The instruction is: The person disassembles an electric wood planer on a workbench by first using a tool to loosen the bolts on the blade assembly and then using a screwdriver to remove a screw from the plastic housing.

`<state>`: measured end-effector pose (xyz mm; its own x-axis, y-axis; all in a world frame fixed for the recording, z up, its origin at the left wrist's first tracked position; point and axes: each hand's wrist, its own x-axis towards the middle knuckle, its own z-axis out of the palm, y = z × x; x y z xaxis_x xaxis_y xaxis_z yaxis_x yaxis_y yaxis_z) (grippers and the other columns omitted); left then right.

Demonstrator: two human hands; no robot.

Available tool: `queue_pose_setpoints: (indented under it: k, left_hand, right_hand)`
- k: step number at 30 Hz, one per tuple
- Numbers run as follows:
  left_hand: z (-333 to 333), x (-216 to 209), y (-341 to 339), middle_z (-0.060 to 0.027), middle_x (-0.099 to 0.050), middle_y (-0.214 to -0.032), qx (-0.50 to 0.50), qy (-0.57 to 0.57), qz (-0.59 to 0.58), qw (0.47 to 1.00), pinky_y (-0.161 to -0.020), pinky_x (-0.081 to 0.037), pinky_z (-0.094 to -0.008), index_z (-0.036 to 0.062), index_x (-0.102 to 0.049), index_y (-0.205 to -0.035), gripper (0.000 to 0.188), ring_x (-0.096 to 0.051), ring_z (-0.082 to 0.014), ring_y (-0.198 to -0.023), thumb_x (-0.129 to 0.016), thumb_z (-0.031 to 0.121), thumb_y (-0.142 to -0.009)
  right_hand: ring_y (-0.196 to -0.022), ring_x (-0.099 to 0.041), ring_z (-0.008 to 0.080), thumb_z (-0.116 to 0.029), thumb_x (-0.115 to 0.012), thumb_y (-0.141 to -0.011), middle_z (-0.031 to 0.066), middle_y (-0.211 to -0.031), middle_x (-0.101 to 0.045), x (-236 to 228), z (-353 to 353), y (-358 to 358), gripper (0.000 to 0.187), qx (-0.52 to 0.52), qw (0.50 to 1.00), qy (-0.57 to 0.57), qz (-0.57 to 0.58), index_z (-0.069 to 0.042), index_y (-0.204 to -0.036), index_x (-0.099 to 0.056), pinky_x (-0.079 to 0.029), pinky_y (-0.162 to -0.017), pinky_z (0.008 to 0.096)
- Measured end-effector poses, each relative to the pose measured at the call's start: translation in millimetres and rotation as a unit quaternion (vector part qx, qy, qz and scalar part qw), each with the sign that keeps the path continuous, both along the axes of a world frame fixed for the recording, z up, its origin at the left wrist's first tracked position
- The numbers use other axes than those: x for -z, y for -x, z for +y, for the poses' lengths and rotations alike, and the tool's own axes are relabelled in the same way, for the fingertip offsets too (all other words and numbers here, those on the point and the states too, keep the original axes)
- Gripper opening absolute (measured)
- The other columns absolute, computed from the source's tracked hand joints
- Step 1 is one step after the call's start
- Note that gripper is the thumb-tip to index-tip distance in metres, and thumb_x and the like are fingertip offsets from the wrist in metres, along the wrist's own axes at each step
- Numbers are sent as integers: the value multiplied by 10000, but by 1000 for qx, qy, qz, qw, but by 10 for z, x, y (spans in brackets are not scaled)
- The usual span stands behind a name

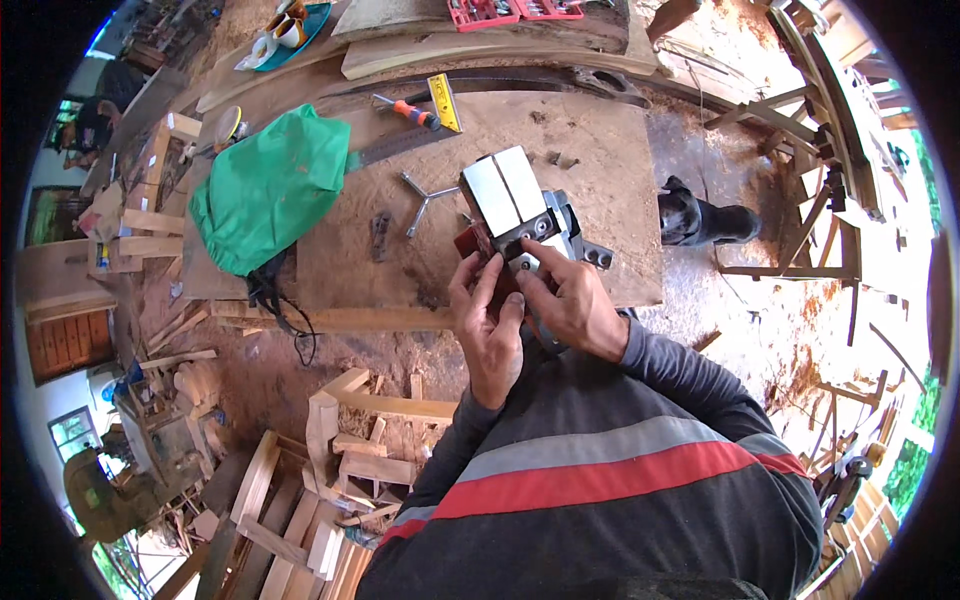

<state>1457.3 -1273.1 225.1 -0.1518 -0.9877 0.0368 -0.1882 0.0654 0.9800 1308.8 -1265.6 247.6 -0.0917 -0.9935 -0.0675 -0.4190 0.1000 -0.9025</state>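
An electric hand planer [505, 190] lies at the front edge of the workbench, its flat metal sole facing up. My left hand [487, 325] is closed on its near left side, fingertips beside a reddish-brown part [466, 242]. My right hand [578, 305] reaches in from the right, thumb and index finger closed at the dark bolted bar across the planer. Whether a small piece sits between these fingers is hidden. A three-armed Y-shaped wrench [428, 203] rests left of the planer. Farther left is a small dark metal piece [380, 236].
On the wood-dusted workbench [600, 140] lie a green cloth bag [275, 190], an orange-handled screwdriver [415, 114] and a try square [444, 103]. A red tool case [515, 12] sits at the back. A black dog [700, 218] is right of the bench; wooden frames [370, 410] stand behind left.
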Motion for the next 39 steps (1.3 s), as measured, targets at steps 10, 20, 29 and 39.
queue_pose_setpoints:
  k: [10,20,29,39]
  left_hand:
    - [-95,-64,47,-121,-626,-1220,-37,-100,185,977,-1000,-466,-297,-78,-550,-1359,415,-585,-184,-1165,-601,10,-956]
    - [-404,64,266,-92,-620,-1071,-129,-84,182,971,-865,-486,-276,-37,-541,-1237,350,-596,-143,-937,-689,109,-954]
    - [-503,540,628,-128,-567,-1190,-105,-22,200,974,-943,-469,-334,-16,-473,-1316,371,-565,-195,-1044,-589,183,-1025]
    - [-971,443,409,-163,-588,-1210,-169,35,149,974,-928,-494,-354,-42,-546,-1247,325,-589,-204,-1035,-611,162,-1001]
  right_hand:
    - [-686,-650,204,-168,-637,-935,140,-762,-652,102,-19,-50,448,45,992,-30,-117,44,-1320,-550,-515,-630,353]
    - [-763,-560,166,-352,-678,-965,109,-852,-583,685,-52,373,553,339,938,2,-76,47,-1283,-467,-489,-673,324]
    - [-1068,-612,315,-538,-588,-974,270,-1154,-617,1362,-235,288,718,351,919,-42,-173,105,-1284,-511,-485,-942,395]
    - [-961,-609,295,-526,-611,-961,225,-1050,-623,1152,-606,422,673,297,949,-61,-89,82,-1241,-545,-495,-848,394]
